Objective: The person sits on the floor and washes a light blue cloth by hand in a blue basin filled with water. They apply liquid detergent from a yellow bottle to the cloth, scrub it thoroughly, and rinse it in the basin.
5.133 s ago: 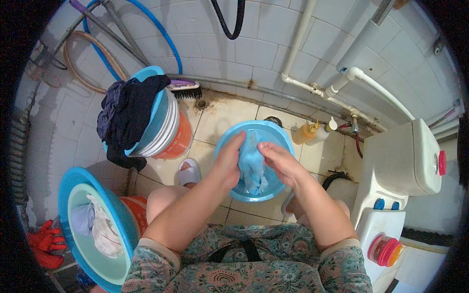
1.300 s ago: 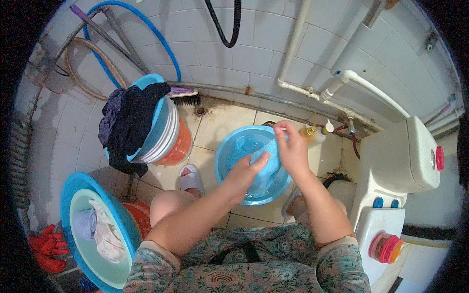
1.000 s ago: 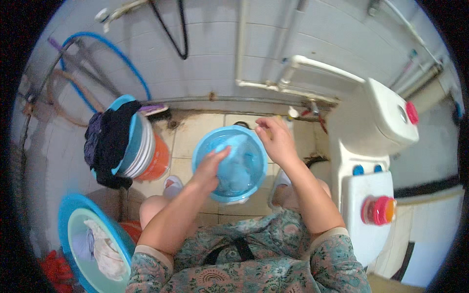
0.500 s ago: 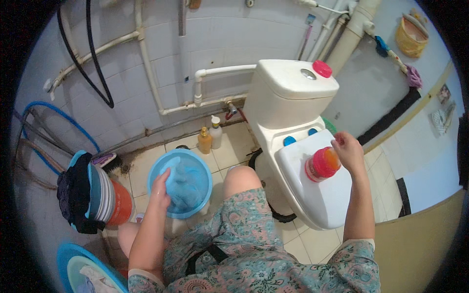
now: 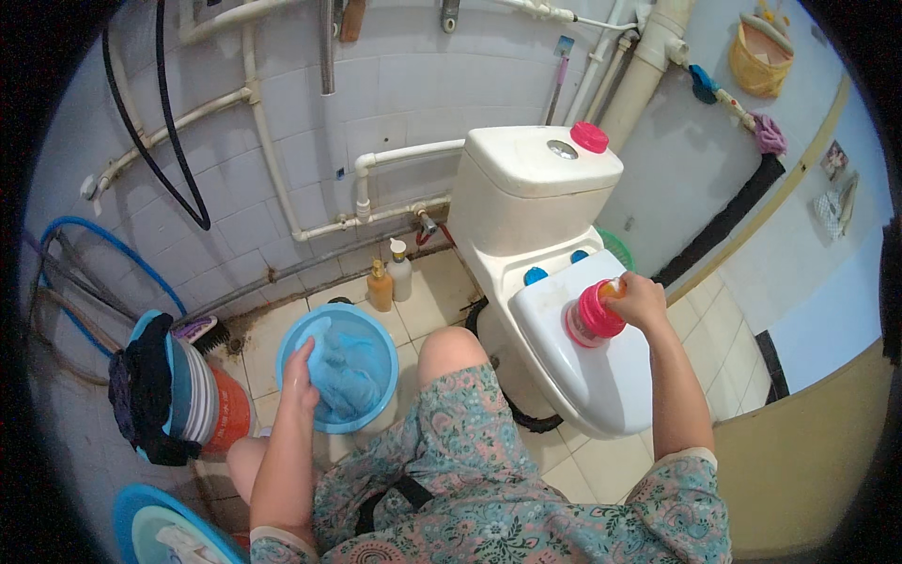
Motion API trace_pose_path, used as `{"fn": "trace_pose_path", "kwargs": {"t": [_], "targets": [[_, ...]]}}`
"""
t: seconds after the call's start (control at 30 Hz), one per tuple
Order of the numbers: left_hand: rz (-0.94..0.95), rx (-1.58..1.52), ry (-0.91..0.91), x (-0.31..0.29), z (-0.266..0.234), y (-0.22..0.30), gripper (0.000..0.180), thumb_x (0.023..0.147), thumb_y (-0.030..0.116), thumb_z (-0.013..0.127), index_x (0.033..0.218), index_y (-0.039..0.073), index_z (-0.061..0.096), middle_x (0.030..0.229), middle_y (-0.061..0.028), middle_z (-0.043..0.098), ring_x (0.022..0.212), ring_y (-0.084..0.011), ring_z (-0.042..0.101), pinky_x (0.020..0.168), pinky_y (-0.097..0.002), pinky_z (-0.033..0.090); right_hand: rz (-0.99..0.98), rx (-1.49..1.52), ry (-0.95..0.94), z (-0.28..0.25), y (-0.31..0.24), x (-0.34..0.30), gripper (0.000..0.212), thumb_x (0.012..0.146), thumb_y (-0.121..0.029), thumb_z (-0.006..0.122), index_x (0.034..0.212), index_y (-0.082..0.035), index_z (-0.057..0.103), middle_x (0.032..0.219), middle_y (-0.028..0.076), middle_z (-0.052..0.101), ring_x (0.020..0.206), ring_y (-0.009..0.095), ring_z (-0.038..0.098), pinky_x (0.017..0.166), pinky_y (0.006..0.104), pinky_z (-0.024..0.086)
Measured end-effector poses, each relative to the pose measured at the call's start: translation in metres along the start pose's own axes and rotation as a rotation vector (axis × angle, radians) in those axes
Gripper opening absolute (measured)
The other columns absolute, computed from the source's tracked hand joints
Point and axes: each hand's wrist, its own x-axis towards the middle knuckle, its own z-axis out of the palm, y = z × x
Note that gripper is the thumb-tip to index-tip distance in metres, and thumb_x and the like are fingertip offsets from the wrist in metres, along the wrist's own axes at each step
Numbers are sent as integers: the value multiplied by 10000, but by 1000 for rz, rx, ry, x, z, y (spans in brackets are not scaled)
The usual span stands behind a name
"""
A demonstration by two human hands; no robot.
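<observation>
At the left side of the light-blue basin (image 5: pixel 393 373), my left hand (image 5: pixel 299 372) is closed on the edge of a wet blue cloth (image 5: pixel 349 374). The rest of that cloth lies in the basin on the floor. Over to the right, a pink jar (image 5: pixel 583 318) stands without its lid on the closed toilet lid (image 5: pixel 584 395). My right hand (image 5: pixel 641 300) is at the jar's mouth, its fingers bent together. Something orange and whitish shows by the fingertips; I cannot make out what it is.
A pink lid (image 5: pixel 589 137) rests on the toilet tank (image 5: pixel 536 174). Two pump bottles, one amber (image 5: pixel 380 287) and one white (image 5: pixel 399 273), stand behind the basin. At left are an orange bucket (image 5: pixel 230 409) with dark clothes (image 5: pixel 150 395) and a blue tub (image 5: pixel 141 498) holding laundry.
My right hand has moved down and left, from above the jar to its mouth. My left hand keeps hold of the cloth. The whole view has shifted slightly.
</observation>
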Motion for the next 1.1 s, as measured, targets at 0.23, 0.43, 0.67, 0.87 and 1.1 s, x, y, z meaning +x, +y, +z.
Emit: {"fn": "trace_pose_path", "kwargs": {"t": [0.23, 0.43, 0.67, 0.87, 1.1], "targets": [[7, -19, 40, -3, -4, 1, 348, 860, 261, 537, 1131, 49, 490, 1059, -109, 572, 953, -261, 556, 830, -420, 451, 86, 359, 150, -38, 31, 4, 393, 655, -329, 700, 906, -35, 625, 801, 142, 644, 731, 240, 634, 677, 347, 485], [13, -117, -16, -13, 3, 4, 369, 873, 294, 525, 1144, 47, 482, 1059, -117, 571, 947, -263, 562, 827, -425, 456, 146, 1242, -43, -60, 62, 16, 349, 791, -281, 622, 1027, -28, 576, 929, 52, 615, 893, 166, 581, 786, 264, 436], [102, -115, -240, -18, -14, 12, 381, 883, 268, 509, 1194, 53, 461, 1089, -103, 568, 981, -250, 560, 838, -412, 458, -72, 1911, -469, -23, -90, 20, 412, 830, -282, 586, 1144, -33, 486, 1092, 86, 566, 1015, 194, 550, 887, 331, 436], [149, -146, -152, -38, 3, 28, 387, 882, 193, 507, 1240, 68, 431, 1135, -91, 550, 1006, -225, 553, 860, -380, 452, -305, 1762, -782, 40, -268, 7, 305, 820, -216, 606, 1052, -34, 530, 989, 66, 596, 900, 153, 567, 832, 284, 433], [189, -19, -96, -45, -3, 37, 534, 828, 116, 484, 1339, 62, 339, 1226, -87, 475, 1172, -177, 394, 1001, -317, 260, -547, 1503, -535, 84, -386, -48, 241, 797, -121, 637, 977, -10, 521, 921, 58, 597, 822, 109, 560, 736, 240, 447]]}}
